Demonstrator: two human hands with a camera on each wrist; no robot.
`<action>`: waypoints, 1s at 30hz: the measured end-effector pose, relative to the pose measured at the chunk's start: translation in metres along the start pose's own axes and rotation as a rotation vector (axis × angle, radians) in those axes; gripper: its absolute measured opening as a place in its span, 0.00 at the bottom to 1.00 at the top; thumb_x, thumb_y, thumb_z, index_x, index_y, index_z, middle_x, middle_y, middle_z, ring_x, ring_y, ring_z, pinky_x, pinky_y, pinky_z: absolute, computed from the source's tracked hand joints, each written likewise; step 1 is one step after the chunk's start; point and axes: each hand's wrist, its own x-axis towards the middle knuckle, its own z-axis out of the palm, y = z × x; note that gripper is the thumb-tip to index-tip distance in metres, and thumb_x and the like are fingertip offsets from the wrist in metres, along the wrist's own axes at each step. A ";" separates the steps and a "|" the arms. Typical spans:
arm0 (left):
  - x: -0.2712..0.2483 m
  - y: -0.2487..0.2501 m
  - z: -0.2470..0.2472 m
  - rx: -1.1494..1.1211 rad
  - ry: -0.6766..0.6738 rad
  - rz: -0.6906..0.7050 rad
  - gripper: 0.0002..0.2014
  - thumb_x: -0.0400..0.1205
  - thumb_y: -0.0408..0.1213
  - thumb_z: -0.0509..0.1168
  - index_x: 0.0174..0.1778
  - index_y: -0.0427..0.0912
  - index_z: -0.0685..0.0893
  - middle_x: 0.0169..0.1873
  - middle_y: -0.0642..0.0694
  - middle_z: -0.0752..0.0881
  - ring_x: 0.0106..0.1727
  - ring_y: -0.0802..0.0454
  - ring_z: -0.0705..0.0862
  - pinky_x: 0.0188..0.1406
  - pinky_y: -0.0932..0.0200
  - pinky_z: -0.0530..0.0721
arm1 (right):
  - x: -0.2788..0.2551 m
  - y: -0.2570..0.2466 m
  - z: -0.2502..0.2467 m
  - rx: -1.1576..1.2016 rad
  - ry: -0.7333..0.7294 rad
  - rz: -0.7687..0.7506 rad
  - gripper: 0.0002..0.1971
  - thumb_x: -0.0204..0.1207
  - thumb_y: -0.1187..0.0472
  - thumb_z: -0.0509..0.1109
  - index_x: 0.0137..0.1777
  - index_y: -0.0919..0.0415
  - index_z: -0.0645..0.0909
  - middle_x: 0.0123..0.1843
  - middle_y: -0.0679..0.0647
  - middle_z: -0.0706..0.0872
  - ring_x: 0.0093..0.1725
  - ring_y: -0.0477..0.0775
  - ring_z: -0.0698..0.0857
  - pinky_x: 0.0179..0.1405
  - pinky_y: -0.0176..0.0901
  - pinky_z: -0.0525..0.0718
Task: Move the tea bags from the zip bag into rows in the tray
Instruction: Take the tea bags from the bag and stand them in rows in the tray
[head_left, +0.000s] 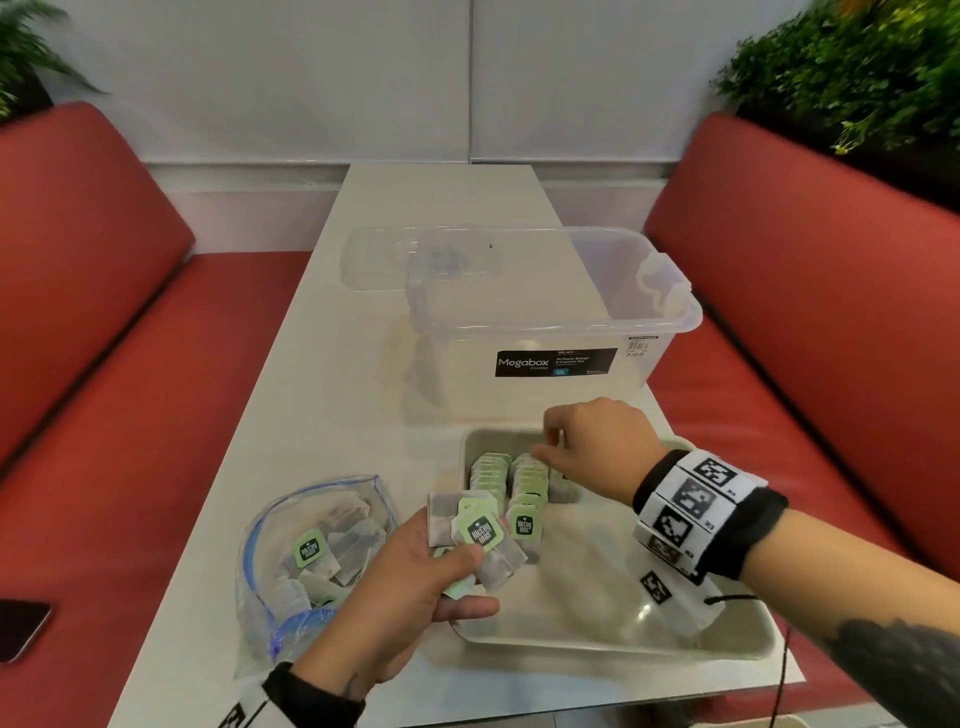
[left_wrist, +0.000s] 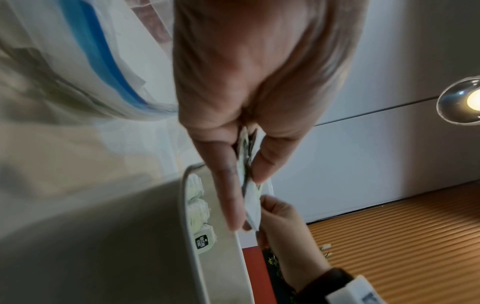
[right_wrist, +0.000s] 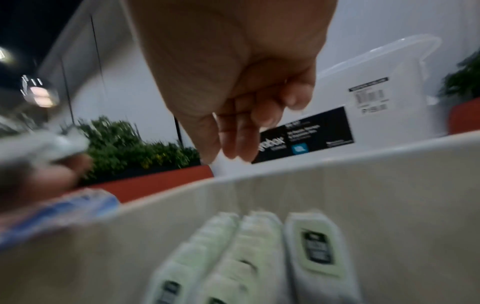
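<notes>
— Over the tray (head_left: 613, 642), near its left rim, what does your left hand (head_left: 410, 577) have?
— It grips a small stack of tea bags (head_left: 475, 535), thumb on top, fingers under, the stack jutting across that rim.
— And the right hand (head_left: 597, 447)?
— It hovers at the tray's far end, fingers curled down over the rows (head_left: 511, 483). I can't tell whether it pinches anything.
— How full is the tray?
— Two rows of bags lean along its far left part, a third just begun beside them; the near half and right side lie bare.
— Where's the zip bag (head_left: 311, 561)?
— Left of the tray, mouth open, more bags inside. A clear box (head_left: 545, 322) stands just beyond the tray's far rim.
</notes>
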 end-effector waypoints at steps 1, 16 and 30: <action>0.001 0.000 0.001 0.015 0.016 0.008 0.15 0.80 0.24 0.63 0.59 0.46 0.81 0.50 0.49 0.90 0.50 0.50 0.89 0.34 0.55 0.88 | -0.004 -0.007 -0.005 0.103 -0.003 -0.048 0.12 0.76 0.42 0.66 0.42 0.50 0.80 0.37 0.46 0.83 0.39 0.50 0.81 0.35 0.40 0.73; 0.006 0.006 0.012 0.062 0.092 0.098 0.11 0.84 0.31 0.60 0.57 0.50 0.80 0.46 0.51 0.91 0.46 0.50 0.91 0.33 0.58 0.88 | -0.018 -0.027 -0.023 0.697 -0.138 -0.097 0.05 0.67 0.62 0.79 0.39 0.53 0.87 0.32 0.48 0.87 0.26 0.38 0.79 0.35 0.35 0.80; 0.009 -0.001 0.011 0.101 0.123 0.073 0.11 0.84 0.32 0.59 0.58 0.51 0.79 0.46 0.56 0.91 0.49 0.53 0.90 0.47 0.49 0.87 | -0.007 0.016 -0.026 0.328 -0.164 -0.041 0.08 0.75 0.66 0.69 0.40 0.51 0.78 0.34 0.44 0.82 0.36 0.45 0.80 0.40 0.37 0.78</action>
